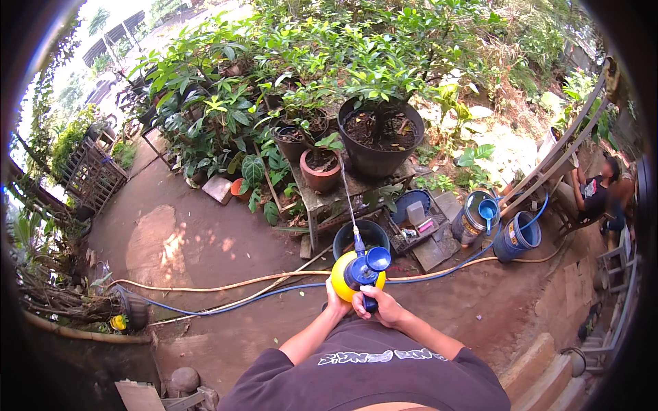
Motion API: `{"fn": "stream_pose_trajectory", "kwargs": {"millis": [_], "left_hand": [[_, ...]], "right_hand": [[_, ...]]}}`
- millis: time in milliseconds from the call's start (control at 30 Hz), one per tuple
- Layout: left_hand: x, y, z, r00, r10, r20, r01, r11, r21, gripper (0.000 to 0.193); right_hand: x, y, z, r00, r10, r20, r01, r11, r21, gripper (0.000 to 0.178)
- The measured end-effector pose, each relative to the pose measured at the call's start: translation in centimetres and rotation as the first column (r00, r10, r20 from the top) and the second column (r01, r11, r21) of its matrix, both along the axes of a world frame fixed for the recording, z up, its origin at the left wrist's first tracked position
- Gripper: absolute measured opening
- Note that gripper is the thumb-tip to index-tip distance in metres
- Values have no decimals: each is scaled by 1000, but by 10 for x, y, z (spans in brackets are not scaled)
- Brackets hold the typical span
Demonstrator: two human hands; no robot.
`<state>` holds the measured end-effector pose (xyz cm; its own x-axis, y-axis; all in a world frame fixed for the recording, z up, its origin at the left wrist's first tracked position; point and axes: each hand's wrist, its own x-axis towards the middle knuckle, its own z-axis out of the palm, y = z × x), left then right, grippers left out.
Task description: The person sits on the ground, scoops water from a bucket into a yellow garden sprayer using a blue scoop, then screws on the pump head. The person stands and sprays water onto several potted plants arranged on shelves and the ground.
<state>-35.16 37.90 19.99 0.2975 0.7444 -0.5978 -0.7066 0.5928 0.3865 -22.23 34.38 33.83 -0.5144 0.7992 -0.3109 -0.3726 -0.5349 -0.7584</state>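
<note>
Close to my body I hold a yellow pump sprayer (340, 282) with a blue top and handle. My left hand (334, 301) is closed around the lower left side of its bottle. The fingers of my right hand (385, 308) wrap around the dark blue handle. From the nozzle a thin wand (349, 195) points away from me, its far end over a small terracotta pot (320, 171) with a plant. A big black pot (379, 140) holding a leafy shrub stands just right of it.
Both pots rest on a weathered table (406, 171). Below stands a dark bucket (370, 235). A blue hose (250, 299) and a tan hose (171, 286) cross the ground. Buckets (515, 238) stand at right, where another person (596, 188) sits. Steps (538, 366) lie lower right.
</note>
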Motion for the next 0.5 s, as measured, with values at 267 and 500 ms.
{"fn": "stream_pose_trajectory", "kwargs": {"millis": [267,500], "left_hand": [[-77,2,-4,997,72,-17,-72,997,3,62],[-116,10,-2,991,104,90,-103,995,-10,57]], "right_hand": [[-80,11,4,1000,20,22,-20,1000,6,53],[-118,16,8,999,13,49,-14,1000,27,52]]}}
